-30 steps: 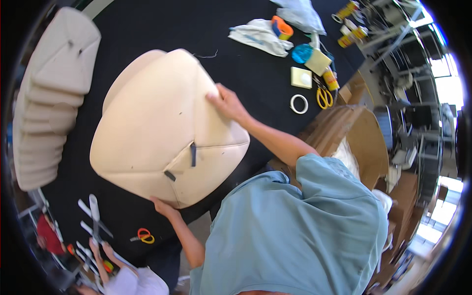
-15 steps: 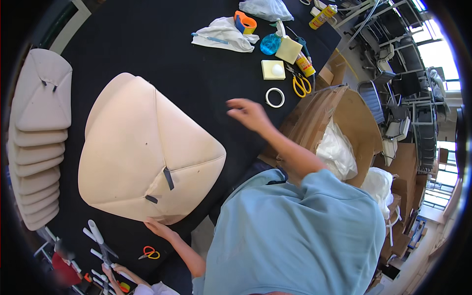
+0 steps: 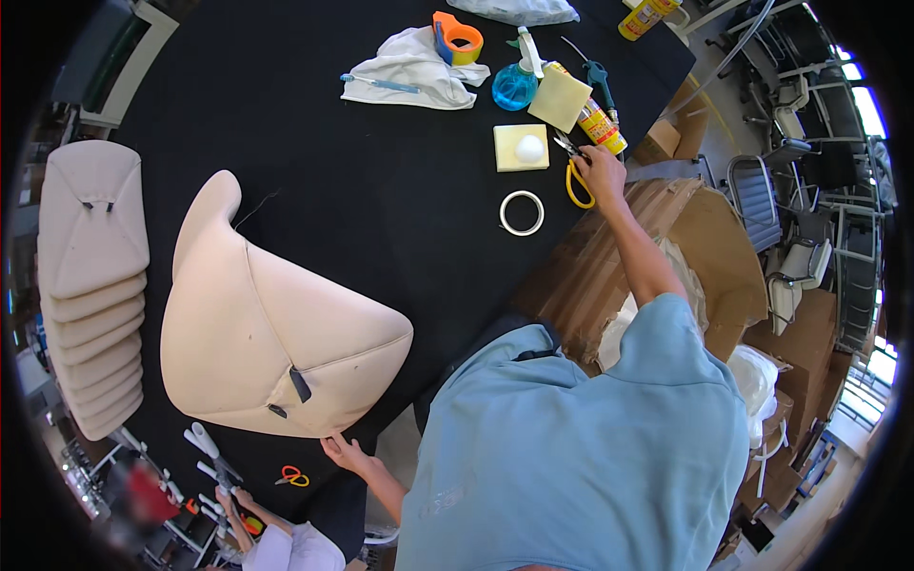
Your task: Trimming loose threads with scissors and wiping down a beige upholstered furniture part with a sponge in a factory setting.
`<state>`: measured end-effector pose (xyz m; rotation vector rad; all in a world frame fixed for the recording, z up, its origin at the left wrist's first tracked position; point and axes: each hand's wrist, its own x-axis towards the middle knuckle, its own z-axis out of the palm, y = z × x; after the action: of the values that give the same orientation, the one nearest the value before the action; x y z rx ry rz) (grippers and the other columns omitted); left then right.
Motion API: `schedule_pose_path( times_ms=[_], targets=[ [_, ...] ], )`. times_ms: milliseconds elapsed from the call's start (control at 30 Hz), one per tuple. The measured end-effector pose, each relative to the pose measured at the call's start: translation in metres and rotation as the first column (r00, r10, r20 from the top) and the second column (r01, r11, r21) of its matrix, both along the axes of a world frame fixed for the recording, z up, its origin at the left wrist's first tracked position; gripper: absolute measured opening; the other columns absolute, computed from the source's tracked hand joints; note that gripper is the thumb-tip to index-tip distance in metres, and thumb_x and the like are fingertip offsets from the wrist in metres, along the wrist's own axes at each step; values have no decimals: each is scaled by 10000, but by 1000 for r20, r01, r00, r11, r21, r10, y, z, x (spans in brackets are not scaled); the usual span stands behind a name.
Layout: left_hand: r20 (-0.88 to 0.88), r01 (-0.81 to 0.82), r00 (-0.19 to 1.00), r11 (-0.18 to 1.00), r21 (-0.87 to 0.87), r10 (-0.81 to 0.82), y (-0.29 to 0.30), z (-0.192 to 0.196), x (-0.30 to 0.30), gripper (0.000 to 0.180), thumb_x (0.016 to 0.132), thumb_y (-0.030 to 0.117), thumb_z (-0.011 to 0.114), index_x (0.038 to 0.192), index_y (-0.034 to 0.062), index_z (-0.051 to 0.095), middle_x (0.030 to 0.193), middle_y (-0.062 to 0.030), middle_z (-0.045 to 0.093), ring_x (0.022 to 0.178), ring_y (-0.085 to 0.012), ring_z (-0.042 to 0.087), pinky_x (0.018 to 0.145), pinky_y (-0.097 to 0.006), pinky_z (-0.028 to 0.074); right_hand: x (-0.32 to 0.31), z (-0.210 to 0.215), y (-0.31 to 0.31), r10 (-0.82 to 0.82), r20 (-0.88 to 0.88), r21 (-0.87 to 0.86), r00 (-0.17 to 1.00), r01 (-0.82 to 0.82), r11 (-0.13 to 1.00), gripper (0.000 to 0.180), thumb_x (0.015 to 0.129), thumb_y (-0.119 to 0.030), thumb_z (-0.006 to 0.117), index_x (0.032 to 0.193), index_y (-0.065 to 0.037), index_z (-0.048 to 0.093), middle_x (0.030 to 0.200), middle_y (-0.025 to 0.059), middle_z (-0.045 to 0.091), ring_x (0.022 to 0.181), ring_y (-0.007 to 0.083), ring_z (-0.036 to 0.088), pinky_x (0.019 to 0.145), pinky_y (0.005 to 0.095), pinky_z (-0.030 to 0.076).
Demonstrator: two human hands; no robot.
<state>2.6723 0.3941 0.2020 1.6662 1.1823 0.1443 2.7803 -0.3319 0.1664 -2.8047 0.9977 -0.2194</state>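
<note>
A beige, fabric-covered chair seat shell [image 3: 276,333] lies on the black-covered table, with seams and two dark tabs on its surface. My left hand [image 3: 350,455] is at its near edge, fingers against the rim; its underside is hidden. Over at the right edge of the table, my right hand [image 3: 602,176] closes on one handle of the yellow-handled scissors [image 3: 577,187], whose blades lie beside a yellow can [image 3: 602,129]. Close to that hand are a cream sponge block [image 3: 508,150] with a white ball on it and a white tape ring [image 3: 522,213].
A stack of beige shells [image 3: 95,285] stands at the left. Farther back are a blue spray bottle [image 3: 514,88], an orange tape dispenser [image 3: 458,40] and a white cloth [image 3: 407,71]. A large open cardboard box [image 3: 609,257] borders the table's right. Orange-handled scissors [image 3: 293,476] lie near a co-worker's hands.
My right hand has moved right and away from me, onto the yellow-handled scissors. My left hand stays at the shell's near edge. The shell now appears tilted differently, its far edge curling up.
</note>
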Motion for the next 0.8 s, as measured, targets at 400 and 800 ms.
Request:
schedule_pose_path(
  times_ms=[400, 800],
  targets=[
    [-14, 41, 999, 999, 12, -41, -57, 5, -18, 653, 989, 327, 673, 1528, 90, 390, 1573, -160, 410, 1421, -279, 424, 1090, -526, 398, 1, 5, 14, -191, 367, 511, 910, -26, 859, 343, 866, -236, 789, 1159, -76, 712, 960, 120, 717, 783, 233, 706, 744, 362, 542],
    [38, 114, 993, 991, -66, -112, -103, 11, -11, 511, 1009, 293, 641, 1421, 20, 510, 1429, -125, 561, 1313, -239, 526, 1060, -465, 434, -46, 7, 9, -35, -17, 336, 999, 39, 941, 422, 756, -266, 800, 1106, -77, 660, 932, 125, 692, 857, 312, 688, 790, 427, 545]
  ],
)
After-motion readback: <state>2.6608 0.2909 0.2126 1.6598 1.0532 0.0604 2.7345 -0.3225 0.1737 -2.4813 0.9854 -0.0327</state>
